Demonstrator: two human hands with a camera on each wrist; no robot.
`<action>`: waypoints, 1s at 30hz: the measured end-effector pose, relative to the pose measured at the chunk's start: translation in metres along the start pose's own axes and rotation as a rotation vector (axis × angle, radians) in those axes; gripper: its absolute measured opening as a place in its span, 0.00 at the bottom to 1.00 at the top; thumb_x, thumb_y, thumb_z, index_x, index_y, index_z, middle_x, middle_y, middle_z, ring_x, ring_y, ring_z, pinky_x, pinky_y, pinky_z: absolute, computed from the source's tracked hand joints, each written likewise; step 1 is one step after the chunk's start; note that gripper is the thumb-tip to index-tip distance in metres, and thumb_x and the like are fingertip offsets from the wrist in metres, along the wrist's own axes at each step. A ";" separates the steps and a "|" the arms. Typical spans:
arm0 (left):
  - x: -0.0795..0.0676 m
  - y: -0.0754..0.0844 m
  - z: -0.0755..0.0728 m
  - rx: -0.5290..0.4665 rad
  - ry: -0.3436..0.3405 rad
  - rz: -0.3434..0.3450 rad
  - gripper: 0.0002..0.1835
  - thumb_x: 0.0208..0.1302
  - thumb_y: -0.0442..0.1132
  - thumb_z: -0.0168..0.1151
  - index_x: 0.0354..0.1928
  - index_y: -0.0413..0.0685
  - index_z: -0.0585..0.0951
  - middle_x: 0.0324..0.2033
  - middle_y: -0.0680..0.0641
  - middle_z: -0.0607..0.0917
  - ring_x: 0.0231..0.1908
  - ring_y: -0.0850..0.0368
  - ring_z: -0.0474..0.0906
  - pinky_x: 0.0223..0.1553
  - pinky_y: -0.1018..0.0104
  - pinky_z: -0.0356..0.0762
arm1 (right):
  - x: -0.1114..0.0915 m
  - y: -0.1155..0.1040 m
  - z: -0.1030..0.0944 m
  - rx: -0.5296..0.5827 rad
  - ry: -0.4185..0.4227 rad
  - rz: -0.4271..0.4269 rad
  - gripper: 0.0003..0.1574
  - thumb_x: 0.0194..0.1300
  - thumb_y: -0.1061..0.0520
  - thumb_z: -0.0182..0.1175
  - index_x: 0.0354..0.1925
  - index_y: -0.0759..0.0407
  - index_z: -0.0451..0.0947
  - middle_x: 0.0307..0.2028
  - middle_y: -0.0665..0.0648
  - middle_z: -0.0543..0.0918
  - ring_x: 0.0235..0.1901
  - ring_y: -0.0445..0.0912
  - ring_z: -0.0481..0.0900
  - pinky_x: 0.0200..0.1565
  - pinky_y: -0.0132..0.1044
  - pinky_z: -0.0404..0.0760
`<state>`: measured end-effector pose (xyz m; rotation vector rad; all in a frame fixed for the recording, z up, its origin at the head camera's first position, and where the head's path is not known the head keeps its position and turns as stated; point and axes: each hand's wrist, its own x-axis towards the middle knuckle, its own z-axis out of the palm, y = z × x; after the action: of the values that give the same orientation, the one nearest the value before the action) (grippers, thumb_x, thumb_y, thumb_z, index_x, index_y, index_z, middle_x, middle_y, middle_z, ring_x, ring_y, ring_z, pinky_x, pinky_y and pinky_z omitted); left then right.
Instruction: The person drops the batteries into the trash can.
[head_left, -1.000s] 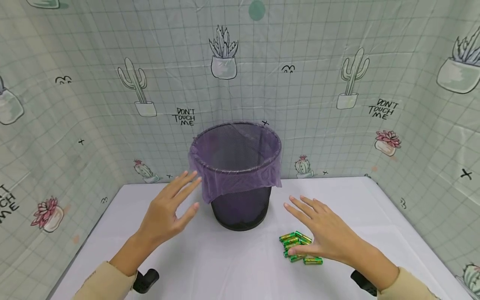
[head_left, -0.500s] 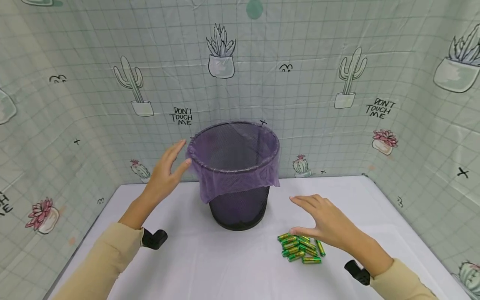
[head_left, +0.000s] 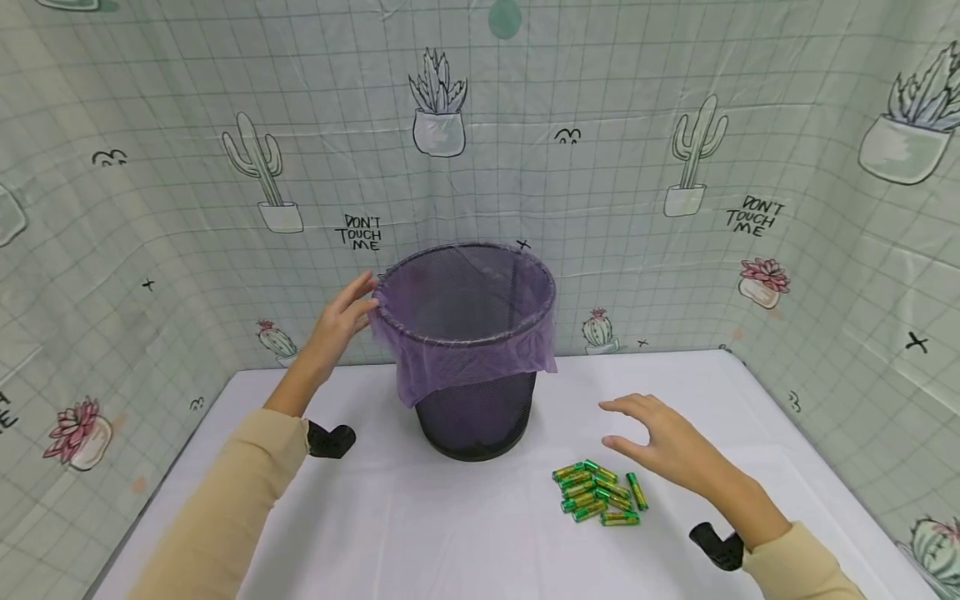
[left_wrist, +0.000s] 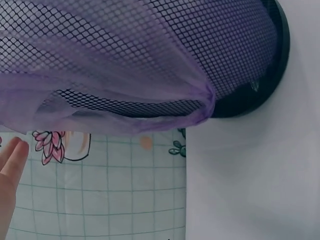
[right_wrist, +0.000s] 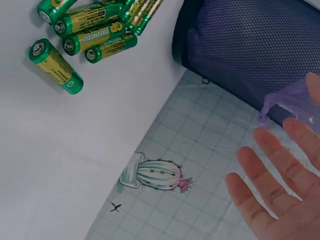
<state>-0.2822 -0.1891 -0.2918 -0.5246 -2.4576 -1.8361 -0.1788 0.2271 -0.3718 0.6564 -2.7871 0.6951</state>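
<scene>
A black mesh wastebasket [head_left: 476, 425] stands upright on the table, with a purple bin liner [head_left: 450, 371] folded over its rim. My left hand [head_left: 337, 325] is at the left side of that rim, its fingertips right at the liner's edge. In the left wrist view, two fingers [left_wrist: 14, 155] show just below the hanging liner [left_wrist: 125, 120]. My right hand [head_left: 667, 442] is held in the air, thumb apart from the fingers and nothing between them. Several green and gold batteries [head_left: 592, 492] lie in a cluster to its left; one battery [right_wrist: 57, 67] lies a little apart.
A white cloth covers the table [head_left: 450, 542]. Behind and on both sides hangs a gridded curtain [head_left: 337, 167] printed with cacti. Black wrist cameras [head_left: 330, 440] are worn on both wrists.
My left hand has moved forward from in front of the wastebasket to its left rim. My right hand has drifted right, off the batteries, which now show fully.
</scene>
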 end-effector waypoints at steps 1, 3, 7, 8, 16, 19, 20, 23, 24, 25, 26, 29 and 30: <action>0.001 -0.001 0.001 -0.033 -0.001 -0.013 0.33 0.69 0.43 0.42 0.73 0.49 0.45 0.72 0.41 0.50 0.71 0.45 0.48 0.69 0.49 0.49 | -0.001 0.002 0.000 0.014 -0.002 0.011 0.27 0.60 0.47 0.61 0.55 0.58 0.75 0.51 0.57 0.79 0.51 0.56 0.75 0.50 0.55 0.74; 0.003 -0.003 0.002 -0.101 -0.005 -0.037 0.34 0.68 0.42 0.41 0.73 0.50 0.44 0.72 0.42 0.47 0.71 0.45 0.45 0.69 0.48 0.46 | -0.004 0.005 0.002 0.040 -0.003 0.028 0.27 0.60 0.48 0.61 0.55 0.58 0.75 0.51 0.57 0.79 0.49 0.56 0.76 0.48 0.55 0.75; 0.007 -0.004 0.005 -0.224 -0.006 -0.070 0.35 0.67 0.41 0.41 0.73 0.49 0.43 0.72 0.41 0.43 0.72 0.46 0.41 0.70 0.49 0.41 | -0.010 0.011 0.005 0.071 -0.004 0.055 0.26 0.60 0.49 0.61 0.54 0.59 0.75 0.50 0.57 0.79 0.47 0.55 0.76 0.45 0.53 0.76; 0.007 -0.004 0.006 -0.243 -0.008 -0.074 0.35 0.67 0.41 0.41 0.73 0.49 0.43 0.72 0.40 0.42 0.72 0.46 0.40 0.70 0.50 0.41 | -0.011 0.012 0.006 0.077 -0.003 0.060 0.25 0.60 0.49 0.61 0.54 0.59 0.75 0.50 0.57 0.80 0.47 0.55 0.76 0.45 0.52 0.76; 0.012 -0.004 0.012 -0.286 -0.012 -0.077 0.36 0.64 0.38 0.42 0.73 0.48 0.45 0.72 0.41 0.44 0.71 0.50 0.44 0.71 0.53 0.42 | -0.025 0.028 0.017 0.121 -0.029 0.158 0.24 0.58 0.52 0.63 0.51 0.61 0.76 0.47 0.58 0.81 0.42 0.51 0.78 0.39 0.41 0.78; 0.012 -0.005 0.012 -0.290 -0.007 -0.076 0.36 0.63 0.37 0.42 0.73 0.48 0.45 0.72 0.41 0.45 0.71 0.50 0.44 0.71 0.54 0.41 | -0.031 0.036 0.024 0.144 -0.063 0.219 0.24 0.58 0.53 0.63 0.51 0.63 0.76 0.45 0.59 0.81 0.39 0.48 0.77 0.36 0.35 0.77; 0.012 -0.005 0.012 -0.292 -0.007 -0.075 0.36 0.63 0.37 0.42 0.73 0.48 0.45 0.72 0.41 0.46 0.71 0.50 0.44 0.71 0.54 0.41 | -0.034 0.038 0.026 0.149 -0.072 0.239 0.24 0.57 0.53 0.63 0.50 0.63 0.77 0.44 0.59 0.81 0.37 0.46 0.77 0.35 0.33 0.76; 0.011 -0.005 0.012 -0.295 -0.004 -0.073 0.36 0.63 0.36 0.42 0.73 0.47 0.45 0.72 0.41 0.46 0.71 0.50 0.44 0.71 0.54 0.40 | -0.040 0.043 0.032 0.169 -0.110 0.297 0.22 0.56 0.54 0.64 0.48 0.64 0.78 0.38 0.56 0.81 0.33 0.40 0.74 0.31 0.31 0.73; 0.011 -0.005 0.012 -0.295 -0.003 -0.073 0.36 0.63 0.36 0.41 0.73 0.47 0.45 0.72 0.41 0.47 0.71 0.50 0.45 0.71 0.54 0.40 | -0.042 0.044 0.033 0.176 -0.123 0.314 0.21 0.56 0.55 0.64 0.47 0.65 0.78 0.35 0.54 0.81 0.31 0.39 0.73 0.31 0.31 0.72; 0.010 -0.004 0.012 -0.295 -0.001 -0.072 0.36 0.63 0.36 0.41 0.73 0.47 0.45 0.71 0.40 0.48 0.71 0.50 0.45 0.71 0.54 0.40 | -0.044 0.045 0.034 0.184 -0.136 0.325 0.20 0.56 0.55 0.64 0.45 0.65 0.78 0.33 0.53 0.80 0.30 0.38 0.72 0.30 0.30 0.71; 0.010 -0.004 0.012 -0.296 0.000 -0.071 0.36 0.63 0.36 0.41 0.73 0.47 0.45 0.71 0.40 0.49 0.71 0.49 0.46 0.71 0.54 0.41 | -0.045 0.046 0.035 0.192 -0.147 0.344 0.20 0.55 0.55 0.64 0.44 0.65 0.79 0.31 0.52 0.79 0.29 0.38 0.71 0.29 0.30 0.70; 0.009 -0.004 0.014 -0.288 0.004 -0.060 0.36 0.63 0.36 0.41 0.73 0.48 0.46 0.69 0.39 0.52 0.70 0.48 0.49 0.70 0.54 0.43 | -0.048 0.047 0.039 0.207 -0.181 0.405 0.18 0.55 0.56 0.64 0.41 0.66 0.78 0.26 0.51 0.76 0.27 0.40 0.69 0.28 0.32 0.69; 0.009 -0.004 0.014 -0.287 0.006 -0.056 0.36 0.63 0.36 0.41 0.73 0.48 0.46 0.68 0.38 0.54 0.69 0.48 0.51 0.70 0.54 0.45 | -0.049 0.047 0.040 0.205 -0.187 0.420 0.17 0.54 0.56 0.64 0.41 0.66 0.78 0.26 0.51 0.76 0.27 0.41 0.70 0.28 0.32 0.69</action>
<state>-0.2896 -0.1745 -0.2978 -0.4623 -2.2380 -2.2241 -0.1607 0.2634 -0.4391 0.1657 -3.0900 1.0572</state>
